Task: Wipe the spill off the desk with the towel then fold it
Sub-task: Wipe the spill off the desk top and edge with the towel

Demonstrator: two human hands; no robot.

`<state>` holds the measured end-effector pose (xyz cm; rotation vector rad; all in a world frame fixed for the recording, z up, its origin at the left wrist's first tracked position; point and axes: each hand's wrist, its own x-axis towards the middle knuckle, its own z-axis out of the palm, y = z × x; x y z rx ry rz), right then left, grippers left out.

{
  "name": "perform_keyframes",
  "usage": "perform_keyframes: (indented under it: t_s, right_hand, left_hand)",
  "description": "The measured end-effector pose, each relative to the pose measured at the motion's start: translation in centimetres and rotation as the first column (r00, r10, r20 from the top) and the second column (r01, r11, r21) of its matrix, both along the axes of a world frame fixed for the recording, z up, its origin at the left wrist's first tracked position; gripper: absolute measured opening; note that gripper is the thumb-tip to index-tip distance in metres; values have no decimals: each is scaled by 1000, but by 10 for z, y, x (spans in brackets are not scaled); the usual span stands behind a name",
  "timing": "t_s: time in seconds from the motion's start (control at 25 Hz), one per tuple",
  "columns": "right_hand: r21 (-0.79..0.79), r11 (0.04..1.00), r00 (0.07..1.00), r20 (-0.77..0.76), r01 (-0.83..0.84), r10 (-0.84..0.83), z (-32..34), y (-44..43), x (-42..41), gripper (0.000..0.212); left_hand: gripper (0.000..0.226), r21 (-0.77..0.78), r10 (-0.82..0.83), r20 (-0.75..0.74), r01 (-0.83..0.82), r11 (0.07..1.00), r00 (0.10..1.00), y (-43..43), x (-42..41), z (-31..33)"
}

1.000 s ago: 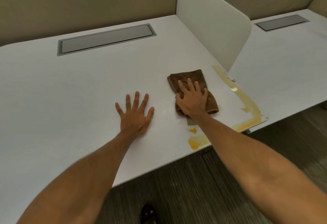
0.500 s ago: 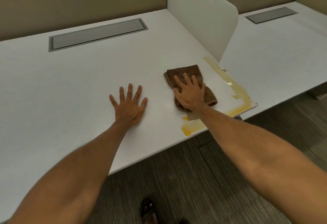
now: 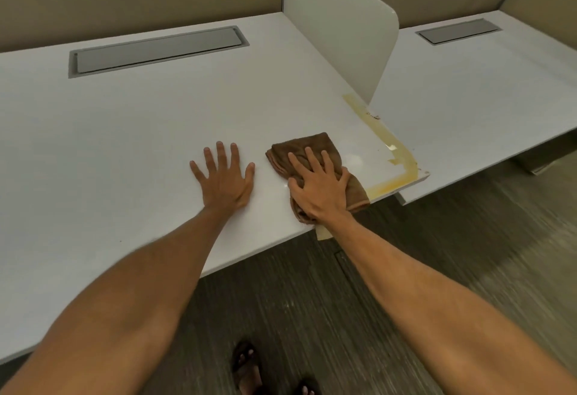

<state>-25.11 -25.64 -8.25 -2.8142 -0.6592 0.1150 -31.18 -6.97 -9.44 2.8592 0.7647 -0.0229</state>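
Observation:
A brown towel (image 3: 315, 148), bunched up, lies at the front edge of the white desk (image 3: 140, 120), its near end hanging slightly over the edge. My right hand (image 3: 318, 188) presses down on it with fingers spread. A yellow spill (image 3: 393, 182) runs along the desk's front right corner and up its right edge (image 3: 359, 110), just right of the towel. My left hand (image 3: 224, 176) rests flat on the desk, fingers apart, a short way left of the towel and holding nothing.
A white divider panel (image 3: 337, 23) stands at the desk's right side, with a second desk (image 3: 484, 92) beyond it. A grey cable tray lid (image 3: 156, 49) is set into the back of the desk. My sandalled feet (image 3: 249, 366) stand on the dark floor below.
My right hand has dragged the towel toward the front edge, over the yellow patch that showed near my wrist. The left hand has stayed flat.

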Motion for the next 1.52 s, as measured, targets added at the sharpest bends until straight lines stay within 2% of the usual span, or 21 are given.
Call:
perform_keyframes:
  t_s: [0.16, 0.32, 0.44, 0.56, 0.72, 0.8, 0.88, 0.96, 1.08, 1.32, 1.52]
  right_hand:
    - [-43, 997, 997, 43, -65, 67, -1, 18, -21, 58]
    - [-47, 989, 986, 89, -138, 142, -5, -18, -25, 57]
    - [-25, 998, 996, 67, -59, 60, -3, -41, -5, 56]
    - [-28, 999, 998, 52, 31, -30, -3, -24, -7, 58]
    - [-110, 978, 979, 76, -178, 187, -7, -13, -24, 58]
    - [-85, 972, 972, 68, -220, 226, -4, -35, -6, 55]
    - [-61, 985, 984, 67, -161, 165, 0, -59, 13, 53]
    - [-36, 999, 998, 49, -31, 33, 1, -69, 23, 53]
    - [-33, 997, 997, 43, 73, -71, 0, -47, 15, 55]
    - [-35, 999, 1000, 26, 18, -17, 2, 38, 11, 56]
    - [1, 999, 993, 105, -49, 48, -2, 29, -34, 55]
  left_hand:
    - [71, -11, -5, -19, 5, 1000, 1000, -2, 0, 0]
    - [72, -9, -14, -23, 14, 1000, 1000, 0, -6, 3]
    - [69, -16, -17, -8, 16, 1000, 1000, -2, -6, 5]
    - [68, -7, -11, -5, 11, 1000, 1000, -1, -3, 1]
    - [69, 17, -8, -16, 9, 1000, 1000, -1, -2, -1]
    - [69, 25, -10, -9, 10, 1000, 1000, 1, -3, -1]
    - [69, 28, -19, -1, 19, 999, 1000, 2, -4, -1]
    - [68, 33, -24, 14, 23, 999, 1000, 1, -4, -2]
    - [68, 34, -21, 12, 20, 999, 1000, -3, -5, -3]
    - [65, 48, -3, 0, 3, 999, 1000, -2, 2, -2]
    - [62, 33, -12, 4, 12, 999, 1000, 0, -3, 0]
